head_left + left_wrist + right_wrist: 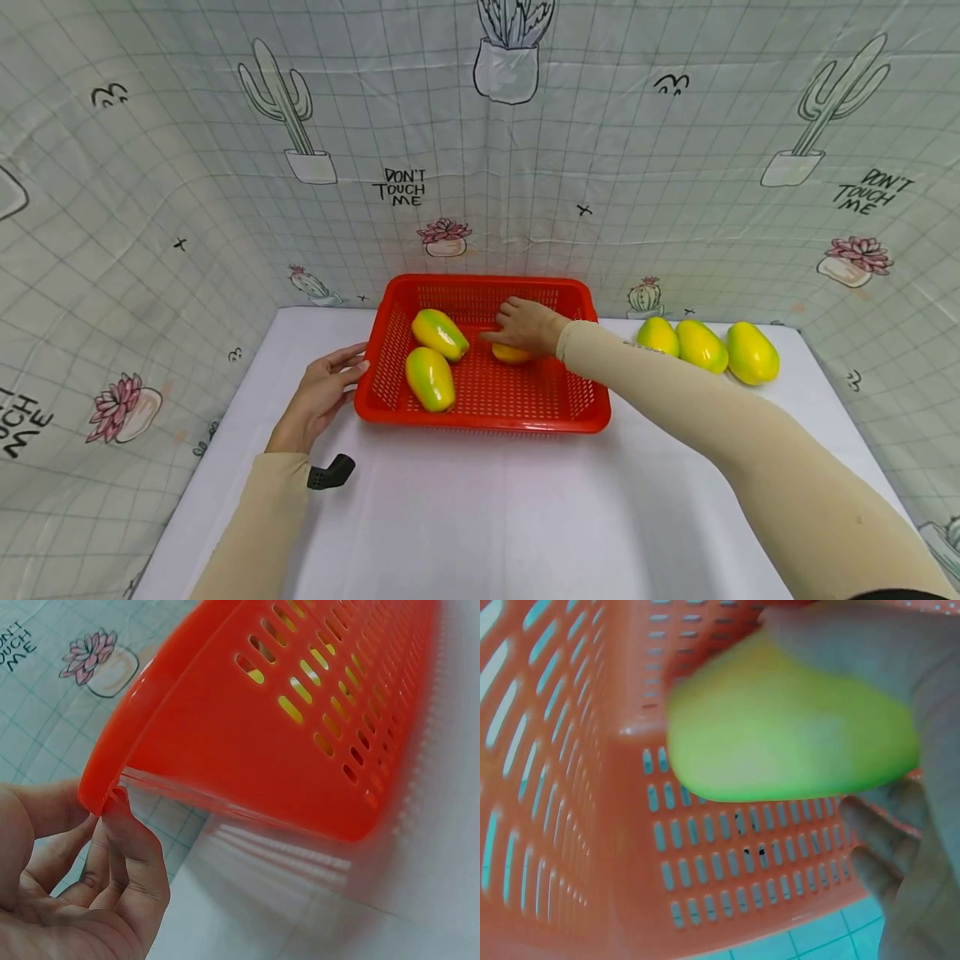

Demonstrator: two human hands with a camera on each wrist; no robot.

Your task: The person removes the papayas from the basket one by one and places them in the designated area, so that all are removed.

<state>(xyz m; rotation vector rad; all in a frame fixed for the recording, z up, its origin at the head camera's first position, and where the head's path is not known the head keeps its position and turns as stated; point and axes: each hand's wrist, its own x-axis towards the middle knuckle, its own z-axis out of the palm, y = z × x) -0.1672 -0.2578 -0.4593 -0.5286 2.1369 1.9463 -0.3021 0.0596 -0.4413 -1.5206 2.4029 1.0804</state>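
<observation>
Three yellow-green mangoes sit inside a red plastic basket (pixel 480 400) on a white surface (pixel 480 517), one of them gripped by a person's right hand (pixel 528 325) near the basket's middle. That held mango (pixel 512 354) lies low in the basket, mostly covered by the hand; the right wrist view shows the fingers (pixel 877 847) curled around the fruit (pixel 787 727) against the slotted wall. The other two mangoes, one (pixel 439 333) toward the back and one (pixel 431 379) toward the front, lie just beside each other in the basket's left half. The left hand (pixel 318 396) rests at the basket's left rim, its fingers (pixel 124 847) lying straight and close together, their tips touching the edge of the basket (pixel 247 742). Three more mangoes (pixel 705 346) lie in a row on the surface to the right of the basket, near the back edge. A cactus-print cloth (pixel 420 187) hangs behind and to the sides.
</observation>
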